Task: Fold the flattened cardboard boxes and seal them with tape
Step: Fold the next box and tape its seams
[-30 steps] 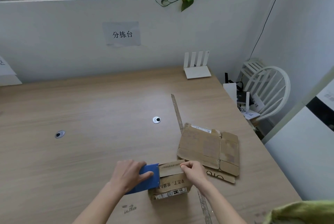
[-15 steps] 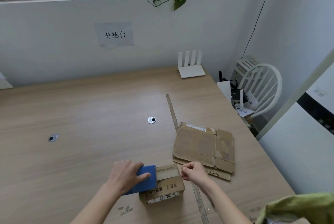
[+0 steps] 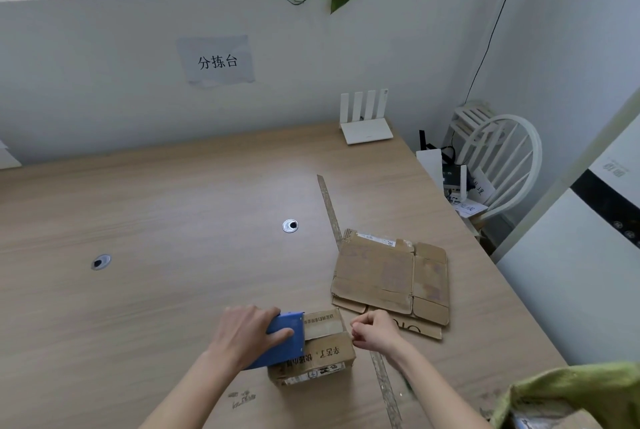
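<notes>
Cardboard, folded into a small box (image 3: pixel 313 347), sits near the table's (image 3: pixel 156 220) front edge, with flat boxes (image 3: pixel 393 276) stacked just beyond it to the right. The left hand (image 3: pixel 247 333) grips a blue dispenser (image 3: pixel 284 338) against the box's top. The right hand (image 3: pixel 375 331) is curled at the box's right edge, seemingly pinching tape too faint to see.

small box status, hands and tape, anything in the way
Left hand grips blue tape dispenser on small box. Right hand pinched at box's right edge. Flat cardboard waits apart, nothing blocking.
</notes>
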The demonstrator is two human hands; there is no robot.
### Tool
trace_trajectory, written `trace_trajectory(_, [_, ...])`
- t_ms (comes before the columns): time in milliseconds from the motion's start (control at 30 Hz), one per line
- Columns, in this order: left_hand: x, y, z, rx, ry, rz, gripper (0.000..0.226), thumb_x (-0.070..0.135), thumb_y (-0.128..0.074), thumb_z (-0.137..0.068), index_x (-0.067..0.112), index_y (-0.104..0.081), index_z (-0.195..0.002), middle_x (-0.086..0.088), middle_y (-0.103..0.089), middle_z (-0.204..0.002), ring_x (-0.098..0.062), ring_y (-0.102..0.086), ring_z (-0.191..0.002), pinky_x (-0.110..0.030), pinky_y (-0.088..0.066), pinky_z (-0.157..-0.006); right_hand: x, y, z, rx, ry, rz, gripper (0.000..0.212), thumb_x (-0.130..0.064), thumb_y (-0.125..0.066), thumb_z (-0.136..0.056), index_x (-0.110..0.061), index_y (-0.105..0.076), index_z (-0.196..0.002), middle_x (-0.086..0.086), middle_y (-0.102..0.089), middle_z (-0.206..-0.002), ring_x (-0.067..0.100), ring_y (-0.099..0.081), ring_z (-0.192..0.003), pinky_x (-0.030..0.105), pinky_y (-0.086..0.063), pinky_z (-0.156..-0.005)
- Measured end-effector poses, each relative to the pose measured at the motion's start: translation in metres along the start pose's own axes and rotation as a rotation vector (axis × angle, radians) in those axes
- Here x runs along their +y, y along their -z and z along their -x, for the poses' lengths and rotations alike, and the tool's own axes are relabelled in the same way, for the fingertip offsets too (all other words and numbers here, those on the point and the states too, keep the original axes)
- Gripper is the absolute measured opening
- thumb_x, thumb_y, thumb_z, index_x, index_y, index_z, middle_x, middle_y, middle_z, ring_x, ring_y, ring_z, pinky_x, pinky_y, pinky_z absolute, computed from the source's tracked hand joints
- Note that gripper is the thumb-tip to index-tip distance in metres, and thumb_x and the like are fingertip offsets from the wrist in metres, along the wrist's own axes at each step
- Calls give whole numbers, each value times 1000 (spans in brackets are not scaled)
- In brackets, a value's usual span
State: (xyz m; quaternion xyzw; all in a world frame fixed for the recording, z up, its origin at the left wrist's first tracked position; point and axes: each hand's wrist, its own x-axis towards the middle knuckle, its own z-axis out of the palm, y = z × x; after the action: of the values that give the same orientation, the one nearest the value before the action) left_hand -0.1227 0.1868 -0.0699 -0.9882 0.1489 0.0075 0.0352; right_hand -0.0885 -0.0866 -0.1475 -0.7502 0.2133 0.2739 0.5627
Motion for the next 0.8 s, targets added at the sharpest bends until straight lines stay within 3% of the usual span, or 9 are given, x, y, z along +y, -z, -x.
trace_trajectory(100, [1, 3, 3, -24, 28, -16, 54, 74, -35, -78, 33, -70, -81, 12, -34, -49, -8, -30, -38, -19, -6, -38, -2, -1, -2, -1, -3, 102, 12, -2, -69, -89, -7, -77, -82, 13, -75, -89, 23, -75, -86, 39, -64, -76])
trace_trajectory(167, [-1, 4, 4, -34, 53, 11, 45, 73, -44, -76, 36, -68, -72, 12, -26, -45, -9, -23, -34, -16, 1, -39, 1, 1, -4, -21, 6, 173, 17, -9, -79, -82, -16, -79, -97, 5, -75, -89, 20, -74, -84, 38, -64, -78])
trace_trajectory(267, [-2, 4, 5, 6, 41, 30, 42, 72, -44, -75, 37, -68, -70, 11, -20, -45, -11, -20, -34, -14, 5, -40, 19, 8, -8, -62, 20, 538, 102, -30, -92, -63, -38, -39, -150, -8, -68, -98, 16, -68, -96, 29, -54, -85])
trace_trajectory(333, [-2, 6, 7, -19, 31, 69, 42, 71, -45, -75, 37, -69, -72, 11, -21, -45, -9, -19, -35, -13, 4, -40, 20, 6, 5, 4, 112, 610, 89, -24, -79, -78, -38, -35, -154, -9, -64, -109, 14, -61, -107, 26, -47, -90])
trace_trajectory(433, [-5, 5, 6, -34, 16, 90, 42, 72, -44, -76, 38, -69, -74, 14, -38, -41, -7, -22, -36, -12, 3, -39, 0, -1, 26, 127, 478, 588, 70, -14, -58, -90, -40, -37, -151, -18, -45, -144, 6, -43, -136, 20, -38, -102])
trace_trajectory(500, [-6, 6, 4, -63, 18, 87, 42, 71, -43, -76, 39, -70, -74, 17, -48, -42, -7, -22, -37, -14, 3, -38, -20, -7, 33, -87, 664, 774, 88, -38, -62, -85, -42, -15, -159, -27, -13, -161, -2, -14, -149, 27, -20, -121])
trace_trajectory(567, [-5, 5, 4, -82, 33, 98, 47, 73, -40, -78, 39, -73, -82, 17, -56, -49, -4, -28, -39, -12, -2, -40, -31, -19, 33, -292, 737, 1071, 116, -61, -69, -77, -33, 6, -161, -24, 8, -162, -2, 9, -149, 31, 6, -124])
trace_trajectory(667, [-9, -1, 6, 10, 17, 97, 67, 78, -26, -80, 38, -67, -113, 11, -70, -77, -5, -48, -56, -16, -21, -45, -28, -33, 29, -308, 751, 1255, 133, -66, -78, -71, -20, 8, -161, -4, 0, -169, 16, 1, -156, 34, 8, -123])
trace_trajectory(800, [-18, 11, 11, -126, 22, 100, 80, 80, -14, -75, 39, -58, -129, 10, -71, -95, -8, -51, -66, -16, -24, -49, -20, -35, 22, -243, 814, 1260, 113, -57, -76, -77, -19, -9, -159, 2, -27, -156, 22, -23, -146, 35, -10, -124])
